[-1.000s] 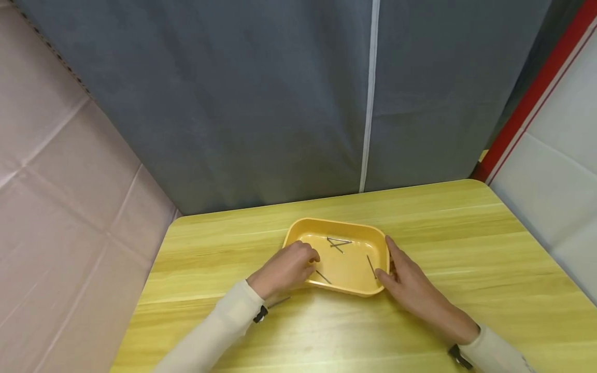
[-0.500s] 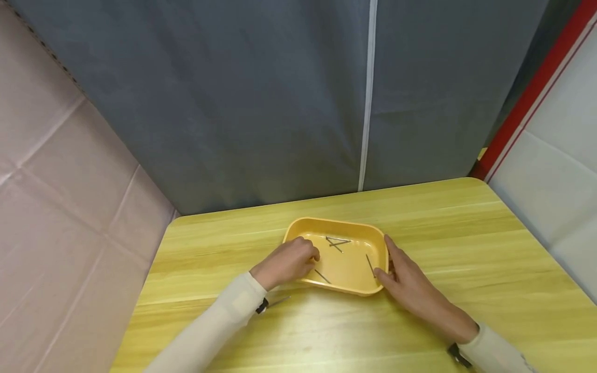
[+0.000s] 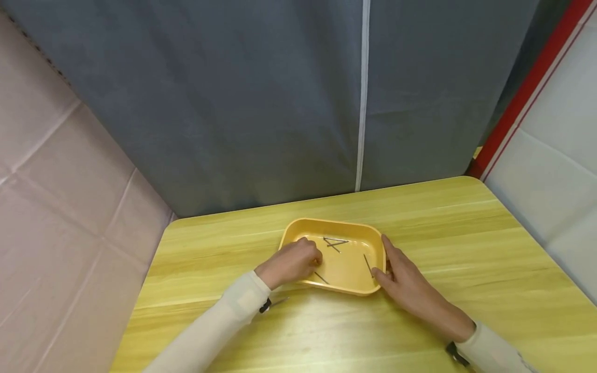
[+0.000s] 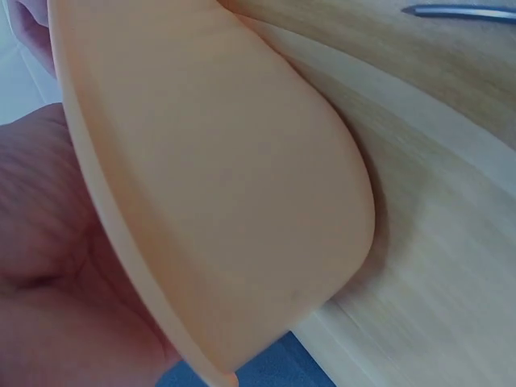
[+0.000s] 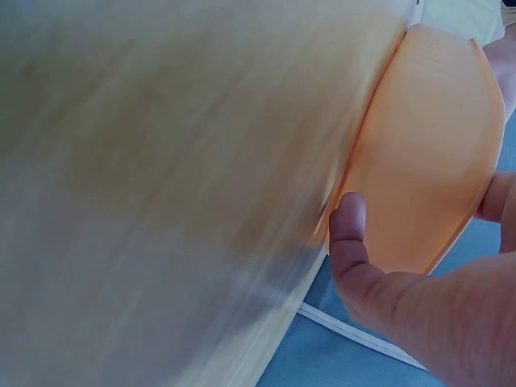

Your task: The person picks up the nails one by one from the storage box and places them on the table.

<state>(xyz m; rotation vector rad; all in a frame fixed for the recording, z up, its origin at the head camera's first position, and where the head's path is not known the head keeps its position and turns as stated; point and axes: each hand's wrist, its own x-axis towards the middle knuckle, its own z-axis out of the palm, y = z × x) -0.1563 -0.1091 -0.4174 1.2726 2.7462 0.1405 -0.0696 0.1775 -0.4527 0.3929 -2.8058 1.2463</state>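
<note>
- Tray (image 3: pixel 338 223) is resting on table (image 3: pixel 224 248), before curtain (image 3: pixel 233 103).
- Three nails (image 3: pixel 336 243) are clustering inside tray, toward back.
- Fourth nail (image 3: pixel 368 264) is lying inside, right.
- Fifth nail (image 3: pixel 322 278) is lying inside, front left.
- Loose nail (image 3: pixel 281 300) is lying on table, before tray.

No lettering, labels, numbers or signs can be read.

A shallow yellow tray (image 3: pixel 347 267) is resting upright, the right hand (image 3: pixel 411 282) gripping its three-o'clock end, the left hand (image 3: pixel 294 263) curling over nine. Inside, gray nails (image 3: pixel 337 243) are lying: three overlapping toward twelve, singles near three and seven.
</note>
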